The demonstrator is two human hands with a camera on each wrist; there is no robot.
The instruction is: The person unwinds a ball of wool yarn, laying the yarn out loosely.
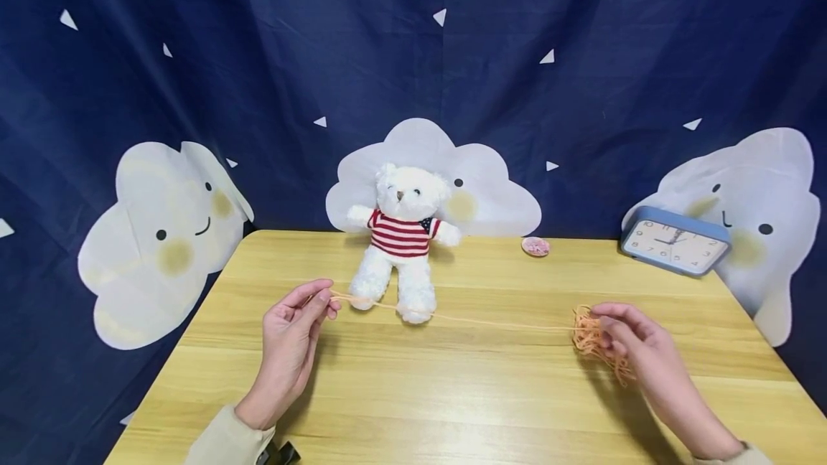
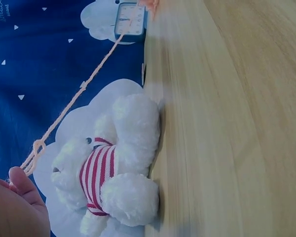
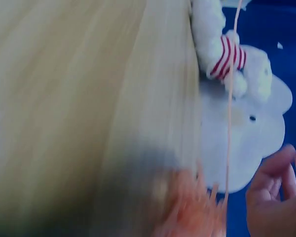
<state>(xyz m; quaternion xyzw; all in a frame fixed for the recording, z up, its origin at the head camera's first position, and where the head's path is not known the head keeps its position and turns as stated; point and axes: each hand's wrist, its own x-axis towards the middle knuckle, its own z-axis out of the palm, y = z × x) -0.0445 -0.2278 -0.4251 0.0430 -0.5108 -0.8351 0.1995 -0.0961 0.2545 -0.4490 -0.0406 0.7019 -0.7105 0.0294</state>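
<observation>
My left hand (image 1: pixel 289 346) pinches one end of a strand of orange yarn (image 1: pixel 497 323) between thumb and fingers. A small knot or loop (image 2: pixel 38 146) shows in the strand just beyond the fingertips in the left wrist view. Stretched nearly straight, the strand runs across to my right hand (image 1: pixel 652 361), which grips a tangled bundle of the same yarn (image 1: pixel 588 337) above the table. In the right wrist view the bundle (image 3: pixel 192 210) is blurred, hanging low beside the curled fingers. Behind the strand sits a white teddy bear (image 1: pixel 399 235) in a red-and-white striped shirt.
The wooden table (image 1: pixel 452 393) ends at a dark blue curtain (image 1: pixel 388 34) with cloud shapes. A blue clock (image 1: pixel 675 241) stands at the back right corner. A small pink round item (image 1: pixel 535 247) lies by the back edge. Something black (image 1: pixel 281 454) shows by the left sleeve.
</observation>
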